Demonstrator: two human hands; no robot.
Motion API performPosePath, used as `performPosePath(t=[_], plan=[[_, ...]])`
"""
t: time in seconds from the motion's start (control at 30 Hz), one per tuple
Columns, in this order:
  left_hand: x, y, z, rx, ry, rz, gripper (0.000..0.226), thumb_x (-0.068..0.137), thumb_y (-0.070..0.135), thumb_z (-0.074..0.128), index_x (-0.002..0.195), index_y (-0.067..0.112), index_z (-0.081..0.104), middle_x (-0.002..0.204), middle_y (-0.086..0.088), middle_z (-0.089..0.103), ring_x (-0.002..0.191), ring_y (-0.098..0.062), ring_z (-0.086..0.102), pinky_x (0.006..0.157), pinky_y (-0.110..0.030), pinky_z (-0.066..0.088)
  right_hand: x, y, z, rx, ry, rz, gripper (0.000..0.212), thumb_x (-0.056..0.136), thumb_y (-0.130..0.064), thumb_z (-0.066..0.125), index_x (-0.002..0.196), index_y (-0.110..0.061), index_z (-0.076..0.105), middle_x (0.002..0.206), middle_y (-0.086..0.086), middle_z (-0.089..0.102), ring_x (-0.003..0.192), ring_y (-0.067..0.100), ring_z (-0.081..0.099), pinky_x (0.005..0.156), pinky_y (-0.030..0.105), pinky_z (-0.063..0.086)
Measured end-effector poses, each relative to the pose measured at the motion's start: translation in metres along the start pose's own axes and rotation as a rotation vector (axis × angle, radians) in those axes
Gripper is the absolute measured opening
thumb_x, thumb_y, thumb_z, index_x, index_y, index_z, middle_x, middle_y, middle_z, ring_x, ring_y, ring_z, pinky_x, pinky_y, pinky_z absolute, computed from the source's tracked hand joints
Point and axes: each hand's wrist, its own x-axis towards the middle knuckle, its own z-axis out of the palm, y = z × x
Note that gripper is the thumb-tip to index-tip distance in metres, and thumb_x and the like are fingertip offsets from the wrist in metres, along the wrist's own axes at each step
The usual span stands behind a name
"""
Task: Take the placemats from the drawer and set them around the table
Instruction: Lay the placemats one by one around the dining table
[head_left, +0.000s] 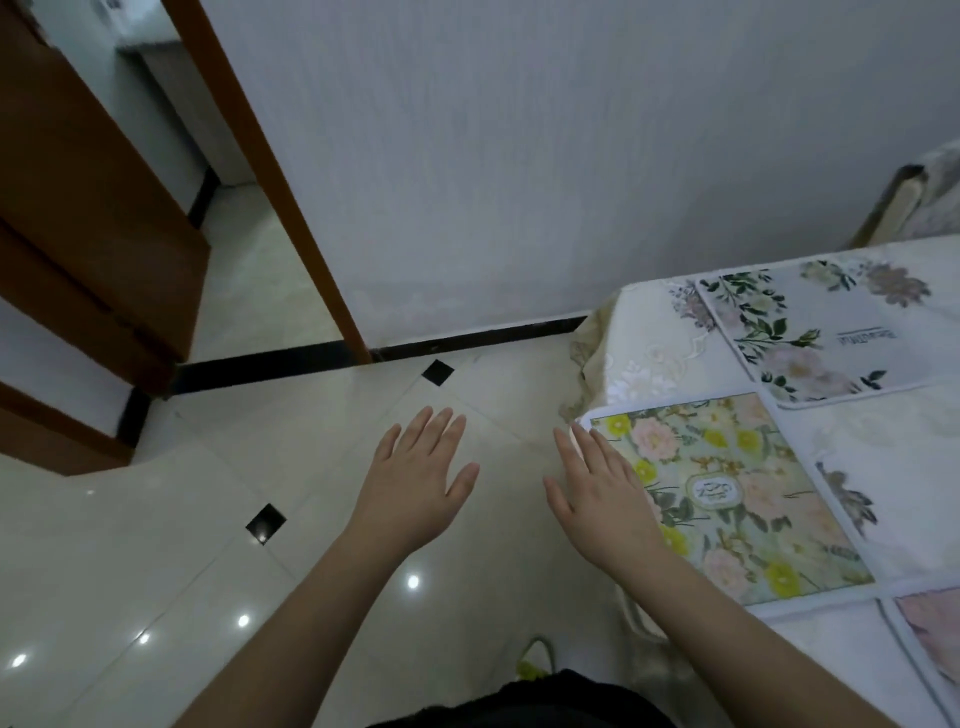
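Three placemats lie flat on the cloth-covered bench (644, 332): a yellow-and-pink floral placemat (727, 499) at the near corner, a white placemat with green leaves (810, 327) beyond it, and a pink placemat (930, 634) cut off at the frame's edge. The left hand (415, 483) hovers over the tiled floor (156, 545), its grip wide and empty; the right hand (602, 499), fingers spread, overlaps the floral placemat's edge.
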Motion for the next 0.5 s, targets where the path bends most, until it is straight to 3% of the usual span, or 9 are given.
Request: performPosePath(t=[0.3,0.43,0.5], plan=[[0.086,0.041,0.002,0.033,-0.043,0.255,0.085,0.083,0.062,-0.009,0.158,0.027,0.009,0.166,0.006,0.007,0.153,-0.012,-0.002,0.12,-0.035,-0.004,0.027,0.048,-0.014,0.058,0.043,0.204,0.079,0.088,-0.058,0.001,0.158,-0.023,0.013,0.166,0.002,0.01,0.152,0.021,0.008,0.122,0.039,0.009],[0.127,0.052,0.009,0.028,-0.073,0.391,0.084,0.085,0.061,-0.006,0.158,0.025,0.014,0.166,0.004,0.013,0.153,-0.014,0.004,0.12,-0.035,-0.001,0.044,0.06,-0.016,0.065,0.054,0.341,0.064,0.102,-0.052,0.021,0.158,-0.024,0.007,0.166,0.001,0.007,0.152,0.019,0.005,0.121,0.037,0.005],[0.147,0.055,0.01,0.008,-0.078,0.458,0.083,0.086,0.06,-0.004,0.157,0.023,0.019,0.165,0.003,0.018,0.152,-0.016,0.009,0.121,-0.038,0.004,0.052,0.061,-0.014,0.049,0.057,0.388,0.068,0.098,-0.054,0.015,0.158,-0.023,0.01,0.166,0.002,0.01,0.152,0.02,0.007,0.121,0.038,0.007]])
